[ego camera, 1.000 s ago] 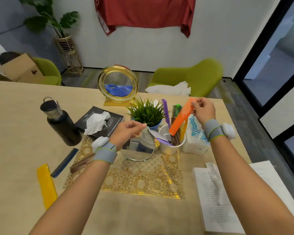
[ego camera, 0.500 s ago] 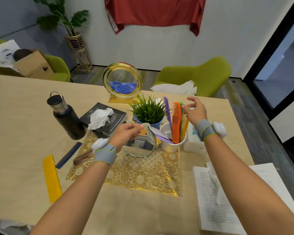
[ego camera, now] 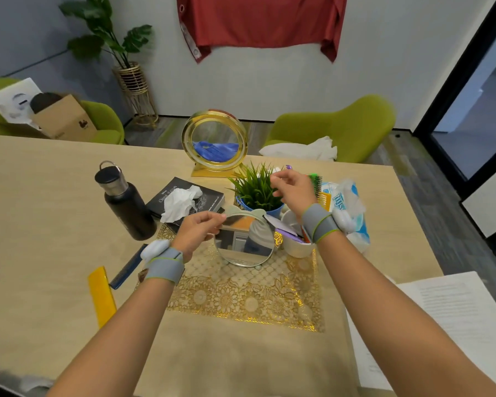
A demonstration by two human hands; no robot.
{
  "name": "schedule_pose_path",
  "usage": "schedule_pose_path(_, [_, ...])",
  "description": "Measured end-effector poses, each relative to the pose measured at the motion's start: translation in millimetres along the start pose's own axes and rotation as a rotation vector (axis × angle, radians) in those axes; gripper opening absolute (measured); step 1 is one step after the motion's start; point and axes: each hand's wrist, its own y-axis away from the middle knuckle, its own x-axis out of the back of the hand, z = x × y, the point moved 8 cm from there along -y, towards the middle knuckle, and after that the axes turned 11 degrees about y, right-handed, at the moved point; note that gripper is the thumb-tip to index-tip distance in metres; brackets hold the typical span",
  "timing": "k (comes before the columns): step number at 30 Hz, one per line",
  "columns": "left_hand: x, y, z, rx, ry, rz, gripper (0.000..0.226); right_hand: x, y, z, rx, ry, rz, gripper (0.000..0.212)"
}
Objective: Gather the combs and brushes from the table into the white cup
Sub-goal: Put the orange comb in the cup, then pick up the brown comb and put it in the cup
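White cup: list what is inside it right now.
The white cup shows a purple comb at its rim and a green brush and yellow comb rising behind the right hand, whose wrist hides the rest.

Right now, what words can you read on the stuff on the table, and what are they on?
Tissue pack: blue brand lettering, too blurred to read.
Black book: white title, too blurred to read.
Open printed pages: print too small to read.
Cardboard box: small dark logo, no readable words.

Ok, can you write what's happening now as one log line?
left hand: holding mirror rim | right hand: empty, above white cup | yellow comb, blue comb: on table
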Motion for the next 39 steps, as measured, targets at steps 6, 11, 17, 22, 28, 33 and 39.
schedule_pose_path(6, [46, -3, -10, 0.030, -0.042, 0.074, 0.016, -44, 12, -18, 0.042, -0.018, -0.083, 0.009])
schedule_pose_path(11, [102, -8, -26, 0.074, -0.247, 0.166, 0.012, -77, 19, -23, 0.039, -0.010, -0.130, 0.017])
schedule_pose_path(17, [154, -20, -59, 0.194, -0.793, 0.175, 0.014, -106, 26, -17, 0.032, 0.016, -0.152, 0.017])
schedule_pose_path(22, [162, -34, -91, 0.254, -0.975, 0.002, 0.022, -119, 31, -13, 0.031, 0.077, -0.152, 0.014])
schedule_pose_path(28, [161, -51, -109, 0.251, -0.933, -0.016, 0.048, -127, 30, -11, 0.014, 0.112, -0.143, 0.021])
schedule_pose_path(33, [167, -65, -117, 0.286, -0.989, -0.025, 0.043, -127, 29, -12, 0.009, 0.134, -0.113, 0.020])
schedule_pose_path(39, [165, -73, -125, 0.379, -1.020, -0.143, 0.037, -128, 28, -9, -0.016, 0.161, -0.104, 0.024])
